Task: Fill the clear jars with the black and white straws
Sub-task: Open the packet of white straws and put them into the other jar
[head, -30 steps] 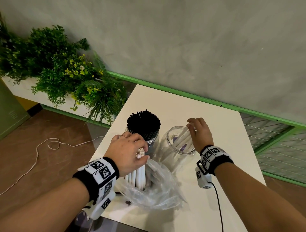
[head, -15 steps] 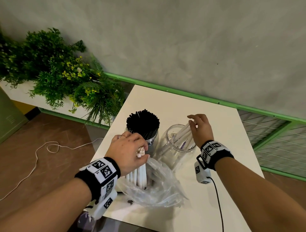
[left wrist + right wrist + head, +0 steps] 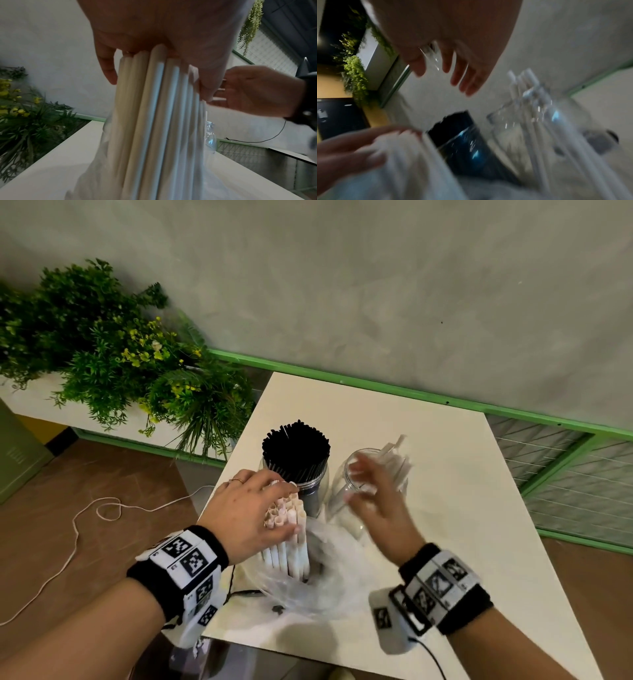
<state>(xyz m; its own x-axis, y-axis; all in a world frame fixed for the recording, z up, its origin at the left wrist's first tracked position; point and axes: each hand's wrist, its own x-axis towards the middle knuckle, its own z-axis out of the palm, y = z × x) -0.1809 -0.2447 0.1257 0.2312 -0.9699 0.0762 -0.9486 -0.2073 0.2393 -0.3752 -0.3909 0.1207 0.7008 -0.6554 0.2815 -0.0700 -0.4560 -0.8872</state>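
From the head view, my left hand gripped the white straw bundle standing in its plastic bag beside the black-straw jar; no readable writing. The left wrist view showed those fingers curled round the bundle. In the blurred right wrist view, my right hand hung spread and empty over the clear jar holding a few white straws.

Left hand fingers curled, gripping; right hand raised, fingers spread, blurred

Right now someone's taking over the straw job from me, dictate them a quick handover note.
Left hand grips the white straws, standing upright in the plastic bag.
Right hand is open and empty, in front of the right jar.
Done: left jar is packed with black straws; a few white ones stand in the right jar.
Left: move the remaining white straws into the right jar.
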